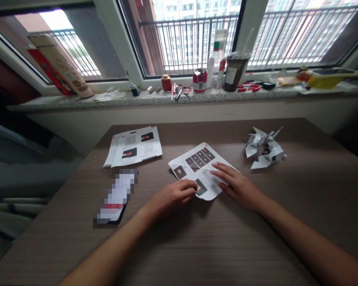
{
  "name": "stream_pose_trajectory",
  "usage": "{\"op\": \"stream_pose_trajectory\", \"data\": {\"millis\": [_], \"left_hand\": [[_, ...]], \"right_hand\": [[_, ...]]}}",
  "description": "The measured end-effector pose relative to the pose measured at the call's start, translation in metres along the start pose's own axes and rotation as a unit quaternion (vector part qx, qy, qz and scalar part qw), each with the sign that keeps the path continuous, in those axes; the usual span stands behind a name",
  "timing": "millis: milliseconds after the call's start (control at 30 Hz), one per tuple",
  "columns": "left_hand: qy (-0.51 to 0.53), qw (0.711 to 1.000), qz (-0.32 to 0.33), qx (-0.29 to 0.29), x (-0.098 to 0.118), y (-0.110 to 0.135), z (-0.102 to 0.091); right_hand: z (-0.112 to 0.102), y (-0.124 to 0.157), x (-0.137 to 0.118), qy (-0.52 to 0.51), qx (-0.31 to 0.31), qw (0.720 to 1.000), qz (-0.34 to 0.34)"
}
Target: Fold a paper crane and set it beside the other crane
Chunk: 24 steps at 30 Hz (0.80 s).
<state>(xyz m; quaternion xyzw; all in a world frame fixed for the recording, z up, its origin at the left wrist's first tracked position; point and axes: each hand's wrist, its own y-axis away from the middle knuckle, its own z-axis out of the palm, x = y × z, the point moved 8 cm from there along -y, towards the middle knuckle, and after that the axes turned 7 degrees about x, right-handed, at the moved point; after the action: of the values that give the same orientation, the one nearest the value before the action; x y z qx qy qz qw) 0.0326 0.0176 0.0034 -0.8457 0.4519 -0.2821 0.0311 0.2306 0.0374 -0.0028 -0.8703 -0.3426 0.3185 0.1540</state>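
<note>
A printed sheet of paper [203, 171] with small dark pictures lies turned at an angle on the table in front of me. At its near left edge is my left hand [178, 194], fingers curled and closed on the paper's edge. My right hand [238, 184] rests over the right side of the same sheet with its fingers stretched out and apart. Part of the sheet is hidden beneath both hands. To the right sits a folded paper shape [264, 149] with pointed flaps, apart from my hands.
A stack of printed sheets [134, 147] lies at the back left of the brown table [173, 254]. Nearer stands a blurred-out phone [117, 198], lying flat. The windowsill [107, 104] bears a red can [199, 80], bottles, a dark drink cup [235, 71] and a yellow container [326, 79].
</note>
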Motion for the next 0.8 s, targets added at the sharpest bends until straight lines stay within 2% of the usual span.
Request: {"op": "stream_pose_trajectory", "data": {"millis": [200,267,367,500,633,800], "left_hand": [[0.057,0.998,-0.007,-0.037,0.005,0.000,-0.008],[0.059,0.998,-0.019,-0.024,0.004,-0.003,-0.008],[0.019,0.998,-0.053,0.035,0.001,-0.008,-0.009],[-0.115,0.983,-0.129,0.062,-0.014,-0.013,-0.002],[-0.178,0.967,-0.174,0.051,-0.034,-0.013,0.011],[-0.181,0.971,-0.153,0.031,-0.043,-0.010,0.022]], "right_hand": [[0.015,0.007,0.002,0.033,-0.061,0.998,-0.003],[0.017,0.011,0.002,0.048,-0.071,0.996,0.000],[0.018,0.015,-0.003,0.074,-0.079,0.994,0.012],[0.018,0.019,-0.014,0.090,-0.070,0.993,0.020],[0.017,0.020,-0.020,0.101,-0.070,0.992,0.020],[0.014,0.015,-0.019,0.102,-0.073,0.992,0.014]]}}
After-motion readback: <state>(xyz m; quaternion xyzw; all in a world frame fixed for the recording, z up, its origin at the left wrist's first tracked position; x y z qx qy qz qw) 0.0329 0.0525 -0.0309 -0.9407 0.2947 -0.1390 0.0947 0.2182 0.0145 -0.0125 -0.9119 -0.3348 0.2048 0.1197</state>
